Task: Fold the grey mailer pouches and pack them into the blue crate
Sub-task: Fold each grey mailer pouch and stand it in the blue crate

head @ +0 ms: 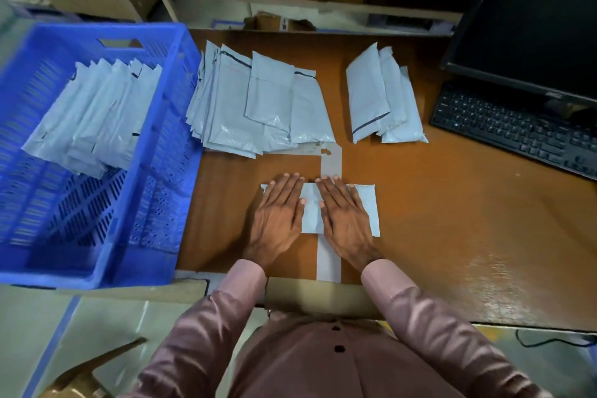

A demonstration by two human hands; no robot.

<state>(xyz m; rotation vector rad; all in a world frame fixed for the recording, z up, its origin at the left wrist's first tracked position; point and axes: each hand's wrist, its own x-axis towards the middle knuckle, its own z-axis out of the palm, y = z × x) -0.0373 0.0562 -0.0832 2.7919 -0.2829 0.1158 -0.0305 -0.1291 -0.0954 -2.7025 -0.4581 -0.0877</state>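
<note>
At the lower centre of the frame both hands lie flat, fingers straight and spread a little, pressing down on one grey mailer pouch that sits on the brown desk. The left hand covers the pouch's left end, and the right hand covers its right half, with a strip of pouch showing between the thumbs and its right edge showing past the right hand. Neither hand grips anything. The pouch lies across a pale strip of tape that runs up the desk.

Above the hands, at the middle of the frame, a loose pile of flat pouches is fanned out on the desk, its left edge touching the blue crate. To the right of that pile, apart from it, lies a smaller stack of folded pouches.

The crate fills the left side of the frame, and a row of folded pouches leans inside it toward its upper part.

At the right edge sit a black keyboard and, above it, a dark monitor.
</note>
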